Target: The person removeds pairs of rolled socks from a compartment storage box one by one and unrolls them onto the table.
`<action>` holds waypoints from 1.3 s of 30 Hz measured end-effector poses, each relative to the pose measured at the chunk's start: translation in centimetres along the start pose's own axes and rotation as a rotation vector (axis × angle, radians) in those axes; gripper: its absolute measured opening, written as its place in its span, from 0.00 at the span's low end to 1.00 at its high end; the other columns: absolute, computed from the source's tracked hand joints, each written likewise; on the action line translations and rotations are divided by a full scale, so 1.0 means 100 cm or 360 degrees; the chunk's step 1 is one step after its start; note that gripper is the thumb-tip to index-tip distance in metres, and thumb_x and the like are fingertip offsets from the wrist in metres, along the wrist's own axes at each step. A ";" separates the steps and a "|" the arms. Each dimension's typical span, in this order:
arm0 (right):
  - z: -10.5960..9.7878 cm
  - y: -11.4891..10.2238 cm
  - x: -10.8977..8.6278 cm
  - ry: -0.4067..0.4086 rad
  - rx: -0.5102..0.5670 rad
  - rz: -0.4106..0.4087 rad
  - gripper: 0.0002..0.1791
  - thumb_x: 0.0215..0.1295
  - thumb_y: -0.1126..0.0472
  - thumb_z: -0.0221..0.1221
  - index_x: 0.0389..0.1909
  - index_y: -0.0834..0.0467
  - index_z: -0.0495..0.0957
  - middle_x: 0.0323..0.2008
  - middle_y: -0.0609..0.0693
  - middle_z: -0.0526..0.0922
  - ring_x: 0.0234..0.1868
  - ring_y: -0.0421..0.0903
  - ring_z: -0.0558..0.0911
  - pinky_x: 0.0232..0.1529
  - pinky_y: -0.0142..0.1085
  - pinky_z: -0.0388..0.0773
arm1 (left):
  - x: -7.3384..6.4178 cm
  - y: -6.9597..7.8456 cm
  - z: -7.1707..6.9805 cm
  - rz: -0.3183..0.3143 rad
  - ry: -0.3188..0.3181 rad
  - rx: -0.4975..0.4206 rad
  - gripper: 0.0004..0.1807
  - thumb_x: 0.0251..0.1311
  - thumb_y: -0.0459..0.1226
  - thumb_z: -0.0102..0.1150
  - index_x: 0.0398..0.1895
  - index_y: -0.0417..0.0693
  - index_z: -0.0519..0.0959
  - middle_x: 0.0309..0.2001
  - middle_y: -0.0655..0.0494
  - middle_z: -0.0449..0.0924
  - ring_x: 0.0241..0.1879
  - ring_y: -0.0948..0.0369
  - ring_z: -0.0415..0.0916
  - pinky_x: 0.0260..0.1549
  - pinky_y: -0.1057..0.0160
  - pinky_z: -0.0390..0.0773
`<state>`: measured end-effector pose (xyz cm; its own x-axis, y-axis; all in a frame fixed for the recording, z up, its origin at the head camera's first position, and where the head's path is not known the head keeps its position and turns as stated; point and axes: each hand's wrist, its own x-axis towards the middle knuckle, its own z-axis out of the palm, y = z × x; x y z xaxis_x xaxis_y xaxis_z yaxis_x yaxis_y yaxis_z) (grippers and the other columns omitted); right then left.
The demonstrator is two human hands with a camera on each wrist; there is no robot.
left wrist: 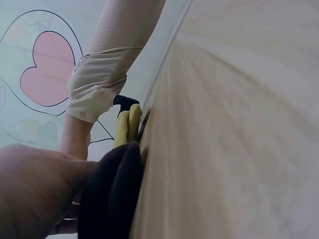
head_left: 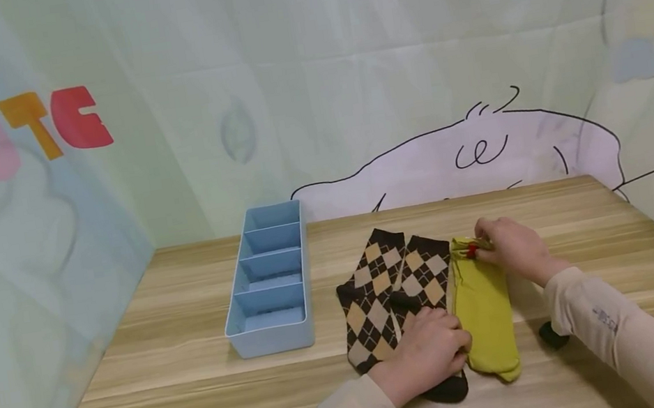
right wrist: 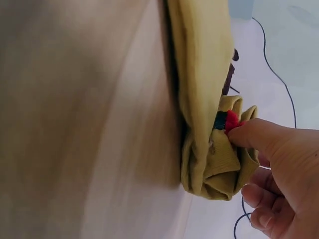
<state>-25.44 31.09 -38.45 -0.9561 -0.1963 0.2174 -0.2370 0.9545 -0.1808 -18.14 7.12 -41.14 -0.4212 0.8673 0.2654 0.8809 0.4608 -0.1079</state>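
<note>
A pair of yellow-green socks (head_left: 485,321) lies flat, stacked together, with a red and dark green patch near the gathered cuff. My right hand (head_left: 514,248) pinches that cuff; in the right wrist view the thumb (right wrist: 259,134) presses beside the red patch and the cuff is bunched up. My left hand (head_left: 422,353) rests over the lower part of a brown-and-tan argyle sock (head_left: 428,270), its bent fingers at the left edge of the yellow-green socks. Whether these fingers grip cloth is hidden. Dark sock toes (left wrist: 112,194) stand close to the left hand in the left wrist view.
More argyle socks (head_left: 370,324) lie to the left of the left hand. Beyond them stands a light blue box (head_left: 274,341) with several compartments. A small black object (head_left: 553,335) sits under the right sleeve. A printed cloth backdrop (head_left: 310,93) rises behind the wooden table (head_left: 159,398).
</note>
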 end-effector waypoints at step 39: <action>0.004 0.013 0.002 0.0208 -0.0096 -0.0229 0.08 0.53 0.59 0.68 0.28 0.58 0.81 0.31 0.52 0.79 0.34 0.50 0.72 0.34 0.42 0.73 | 0.000 0.002 -0.004 -0.0010 -0.0041 -0.0017 0.05 0.56 0.48 0.61 0.33 0.62 0.82 0.32 0.67 0.74 0.36 0.68 0.68 0.38 0.72 0.64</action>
<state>-25.97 32.21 -39.02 -0.8817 -0.3046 0.3604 -0.3552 0.9312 -0.0820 -17.87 7.16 -40.79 -0.4321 0.8690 0.2410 0.8805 0.4644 -0.0957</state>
